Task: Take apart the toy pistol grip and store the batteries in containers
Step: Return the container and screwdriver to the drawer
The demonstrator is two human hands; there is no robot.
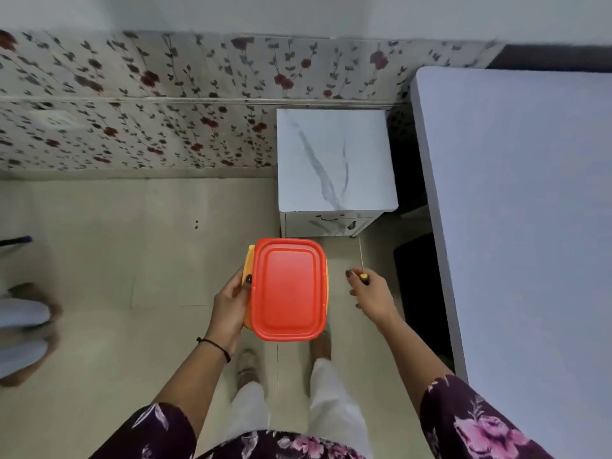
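Head view, the only 1. I'm standing on the floor (pixel 132 260) with both hands out in front and set apart, each clamped on its own thing.

The left hand (pixel 231 303) grips the box (pixel 246 286) by its left long side, thumb hooked over the edge of the red lid (pixel 287 289). The lid is on and the box is level. I can't tell what's inside.

The right hand (pixel 371 293) holds the screwdriver (pixel 361 260) by its handle, just right of the box and not touching it. The thin shaft points away from me.

No toy in view, no batteries in view.

Key relation: the bench (pixel 334 154) sits straight ahead and a bit right, against the wall (pixel 132 94), with the bed (pixel 516 210) on its right. The box's long axis runs away from me, toward the bench front, and the screwdriver shaft lines up the same way. Both hands look about equally near the bench, with the right more squarely under it.

My guess: set-up stage. Next is putting both things down on the bench top. Dismantling has not started.

A 2nd person's feet (pixel 29 313) show at far left, blurred.
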